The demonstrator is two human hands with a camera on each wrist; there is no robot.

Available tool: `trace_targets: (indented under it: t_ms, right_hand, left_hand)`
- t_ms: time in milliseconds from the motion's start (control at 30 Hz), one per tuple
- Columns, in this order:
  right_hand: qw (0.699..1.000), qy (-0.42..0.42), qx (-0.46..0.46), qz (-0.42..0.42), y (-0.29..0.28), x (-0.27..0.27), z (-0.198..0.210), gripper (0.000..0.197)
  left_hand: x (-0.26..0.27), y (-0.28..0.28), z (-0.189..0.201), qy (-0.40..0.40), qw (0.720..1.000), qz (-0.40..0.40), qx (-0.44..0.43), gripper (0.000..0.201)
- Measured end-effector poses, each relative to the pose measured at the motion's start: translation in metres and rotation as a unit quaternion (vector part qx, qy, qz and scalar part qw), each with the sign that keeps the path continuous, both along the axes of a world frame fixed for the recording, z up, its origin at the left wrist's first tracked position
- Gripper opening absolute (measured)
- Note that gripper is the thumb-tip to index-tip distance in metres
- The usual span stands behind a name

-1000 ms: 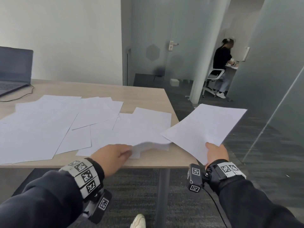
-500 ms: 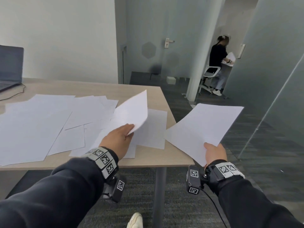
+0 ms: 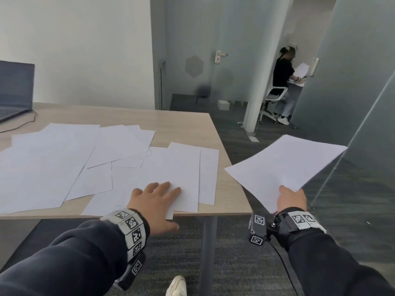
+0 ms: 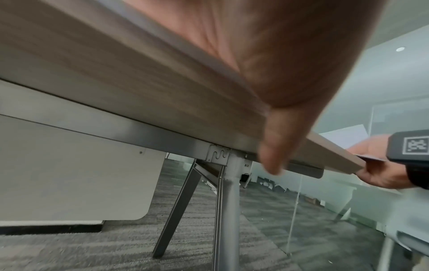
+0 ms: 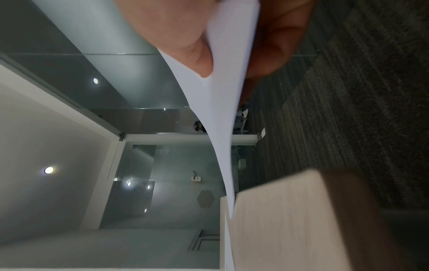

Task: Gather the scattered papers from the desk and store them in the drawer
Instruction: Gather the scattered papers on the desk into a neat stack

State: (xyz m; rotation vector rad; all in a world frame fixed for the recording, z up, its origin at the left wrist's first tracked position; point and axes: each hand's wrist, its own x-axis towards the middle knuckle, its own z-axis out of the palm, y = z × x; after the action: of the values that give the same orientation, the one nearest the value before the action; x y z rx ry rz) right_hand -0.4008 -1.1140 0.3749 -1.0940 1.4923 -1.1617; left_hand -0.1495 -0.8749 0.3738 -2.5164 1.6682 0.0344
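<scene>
Across the pale wood surface (image 3: 181,122) lie the scattered papers (image 3: 64,159), white sheets overlapping in a loose spread from the far left edge toward the right corner; many remain ungathered, so the task looks early. No drawer shows in any view, so where the sheets will go cannot be told. At the near right corner sits the nearest sheet (image 3: 171,167), long axis running away from the person, near short edge just overhanging the surface rim. Left hand (image 3: 156,204) rests flat on that sheet, fingers (image 3: 164,186) straight and spread, palm at the rim; the left wrist view shows the thumb (image 4: 274,157) hanging below the surface edge, gripping nothing. Right hand (image 3: 291,199) is off the surface, beyond its right corner, pinching the gathered stack (image 3: 284,165) by a near corner, thumb on top, fingers beneath; the stack fans out away from the person and bows slightly. Key relation: the next sheet lies directly under the left hand, well apart from the right, so the left is the nearer hand. Judgement: sliding it toward the overhanging edge should let the thumb get under. Risk: dragging the sheets beneath along with it.
</scene>
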Motion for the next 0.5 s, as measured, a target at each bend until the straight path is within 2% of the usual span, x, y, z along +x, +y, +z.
trace_targets:
  t_ms: [100, 233, 333, 433, 500]
  right_hand:
    - [1.000, 0.011, -0.007, -0.006, 0.004, -0.004, 0.002, 0.036]
    - [1.000, 0.014, -0.013, 0.019, 0.015, -0.005, 0.002, 0.034]
    - [0.999, 0.014, -0.024, 0.034, 0.019, -0.004, 0.006, 0.033]
    - [0.998, 0.026, -0.028, 0.039, 0.022, -0.004, 0.010, 0.035]
    - [0.998, 0.029, -0.027, 0.039, 0.023, -0.003, 0.013, 0.035]
  left_hand:
    - [-0.001, 0.005, -0.003, -0.013, 0.999, 0.000, -0.038, 0.076]
    - [-0.003, 0.009, 0.004, 0.015, 0.999, 0.006, -0.038, 0.067]
    - [-0.005, 0.013, 0.011, 0.038, 0.997, 0.014, -0.060, 0.051]
    - [-0.004, 0.015, 0.017, 0.062, 0.993, 0.044, -0.095, 0.026]
    - [-0.001, 0.016, 0.022, 0.081, 0.985, 0.080, -0.127, 0.020]
